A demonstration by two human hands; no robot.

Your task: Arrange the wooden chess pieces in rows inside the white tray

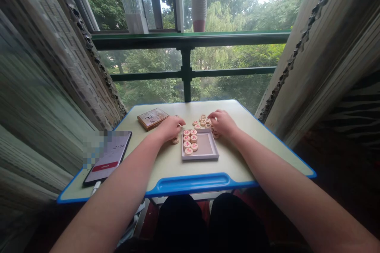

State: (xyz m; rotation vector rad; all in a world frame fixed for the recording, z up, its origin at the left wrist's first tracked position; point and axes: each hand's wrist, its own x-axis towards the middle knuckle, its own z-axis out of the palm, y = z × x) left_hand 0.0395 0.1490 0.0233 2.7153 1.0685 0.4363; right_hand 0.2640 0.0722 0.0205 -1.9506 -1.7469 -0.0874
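A shallow white box tray [200,157] lies in the middle of the table. Round wooden Chinese chess pieces [194,138] with red characters fill its left part in two columns; its right part shows bare bottom. My left hand [172,127] is at the tray's far left corner, fingers curled together; whatever they hold is hidden. Beside it on the table lies a loose piece [175,140]. My right hand [221,121] bends over a scattered group of loose pieces [203,121] behind the tray, fingers apart and touching or just above them. More pieces lie partly hidden under that hand.
A flat box with a pictured lid [152,118] rests at the back left. A phone [108,162] with a cable lies at the left edge. The table [249,158] has a blue rim and a blue front groove [192,182]. Curtains flank it; a green railing [190,40] stands behind.
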